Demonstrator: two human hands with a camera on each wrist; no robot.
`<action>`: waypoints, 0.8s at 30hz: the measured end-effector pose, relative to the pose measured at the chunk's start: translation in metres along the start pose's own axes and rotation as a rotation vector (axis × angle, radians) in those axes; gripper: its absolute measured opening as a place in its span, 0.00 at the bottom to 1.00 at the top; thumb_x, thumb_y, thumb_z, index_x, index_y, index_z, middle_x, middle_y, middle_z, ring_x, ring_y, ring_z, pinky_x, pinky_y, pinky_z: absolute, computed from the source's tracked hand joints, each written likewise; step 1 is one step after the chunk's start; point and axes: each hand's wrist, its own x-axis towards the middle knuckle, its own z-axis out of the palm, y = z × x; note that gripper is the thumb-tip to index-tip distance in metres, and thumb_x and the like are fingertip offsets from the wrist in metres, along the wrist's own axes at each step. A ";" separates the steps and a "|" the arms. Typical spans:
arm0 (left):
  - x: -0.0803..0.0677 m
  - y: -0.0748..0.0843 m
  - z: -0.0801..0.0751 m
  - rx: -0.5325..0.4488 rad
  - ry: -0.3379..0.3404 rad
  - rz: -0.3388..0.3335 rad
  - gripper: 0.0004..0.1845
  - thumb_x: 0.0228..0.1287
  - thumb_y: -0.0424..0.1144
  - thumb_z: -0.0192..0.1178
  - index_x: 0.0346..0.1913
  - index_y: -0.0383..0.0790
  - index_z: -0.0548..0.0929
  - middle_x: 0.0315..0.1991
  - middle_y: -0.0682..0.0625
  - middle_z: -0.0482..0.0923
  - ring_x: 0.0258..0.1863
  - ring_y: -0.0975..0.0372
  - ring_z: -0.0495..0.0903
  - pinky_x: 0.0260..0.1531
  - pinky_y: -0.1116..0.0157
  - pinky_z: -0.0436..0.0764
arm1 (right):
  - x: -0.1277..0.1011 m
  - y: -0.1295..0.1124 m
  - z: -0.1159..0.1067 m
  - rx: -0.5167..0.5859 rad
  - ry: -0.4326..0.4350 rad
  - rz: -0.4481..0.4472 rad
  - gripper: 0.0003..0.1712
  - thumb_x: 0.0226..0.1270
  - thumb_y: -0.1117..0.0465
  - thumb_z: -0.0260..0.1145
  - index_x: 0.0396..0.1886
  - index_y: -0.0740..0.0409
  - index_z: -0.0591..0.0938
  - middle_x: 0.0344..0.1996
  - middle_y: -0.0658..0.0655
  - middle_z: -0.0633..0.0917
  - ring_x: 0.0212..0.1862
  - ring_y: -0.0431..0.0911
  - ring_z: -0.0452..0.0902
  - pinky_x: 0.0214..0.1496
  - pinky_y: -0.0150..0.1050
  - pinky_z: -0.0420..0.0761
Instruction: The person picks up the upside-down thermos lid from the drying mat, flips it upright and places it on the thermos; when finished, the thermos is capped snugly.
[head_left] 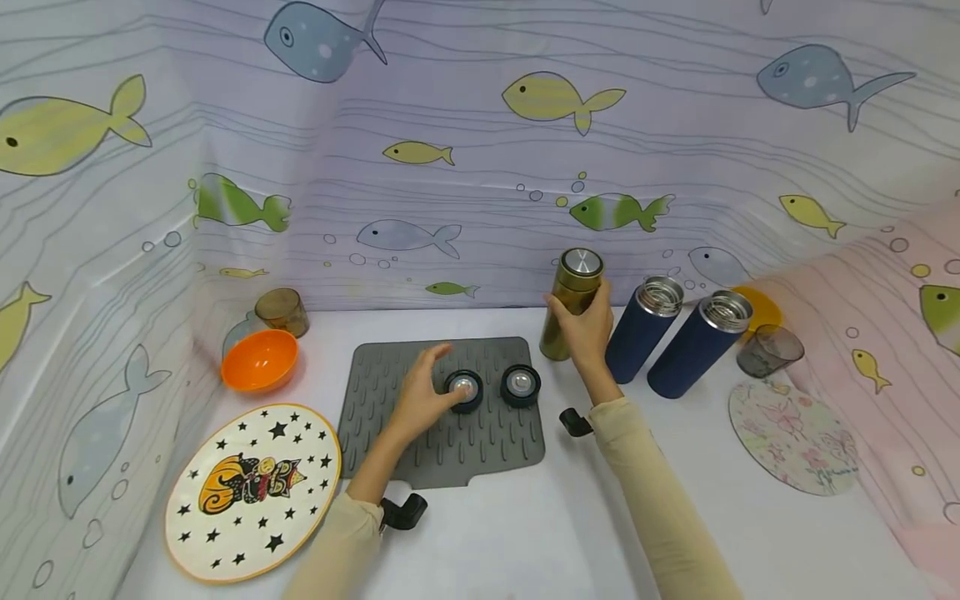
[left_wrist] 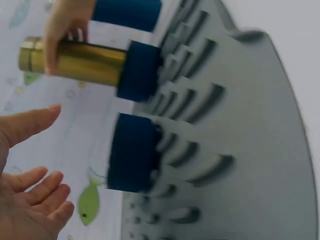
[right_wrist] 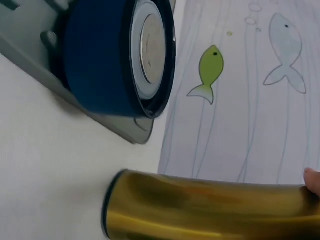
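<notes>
A gold thermos flask (head_left: 566, 304) stands upright with its steel-topped lid on, to the right of a grey drying mat (head_left: 487, 454). My right hand (head_left: 587, 323) grips it around the upper body; the right wrist view shows only a fingertip (right_wrist: 312, 181) on the flask (right_wrist: 210, 206). Two dark blue flask lids (head_left: 521, 386) lie on the mat with their undersides up. My left hand (head_left: 422, 398) is spread over the mat, its thumb overlapping the left lid (head_left: 469, 398) in the head view. From the left wrist, that hand (left_wrist: 32, 195) looks apart from the lids (left_wrist: 132, 152) and holds nothing.
Two blue flasks (head_left: 636, 333) without lids stand right of the gold one. Behind them are a yellow bowl (head_left: 763, 307) and a smoky glass (head_left: 768, 352), with a floral round mat (head_left: 795, 437) in front. An orange bowl (head_left: 260, 361), brown glass (head_left: 283, 312) and starred plate (head_left: 251, 533) lie left.
</notes>
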 end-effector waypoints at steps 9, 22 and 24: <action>0.010 -0.024 0.017 0.190 -0.149 -0.064 0.48 0.49 0.38 0.77 0.72 0.29 0.63 0.70 0.32 0.64 0.70 0.39 0.63 0.67 0.40 0.65 | -0.030 -0.020 -0.022 -0.066 -0.079 0.006 0.56 0.58 0.50 0.76 0.77 0.61 0.53 0.71 0.67 0.61 0.72 0.59 0.59 0.72 0.57 0.62; -0.009 0.008 0.012 0.153 -0.060 0.040 0.41 0.47 0.33 0.78 0.66 0.35 0.71 0.58 0.40 0.75 0.61 0.46 0.75 0.58 0.44 0.75 | -0.105 -0.029 -0.033 0.154 -0.444 0.116 0.39 0.66 0.56 0.71 0.72 0.62 0.66 0.63 0.69 0.75 0.63 0.62 0.75 0.62 0.57 0.76; -0.015 0.020 0.008 0.141 -0.050 0.086 0.41 0.46 0.33 0.78 0.66 0.36 0.71 0.57 0.42 0.75 0.58 0.48 0.76 0.56 0.46 0.76 | -0.113 -0.032 -0.032 0.223 -0.581 0.201 0.37 0.68 0.54 0.68 0.72 0.61 0.66 0.62 0.68 0.76 0.62 0.60 0.77 0.63 0.54 0.77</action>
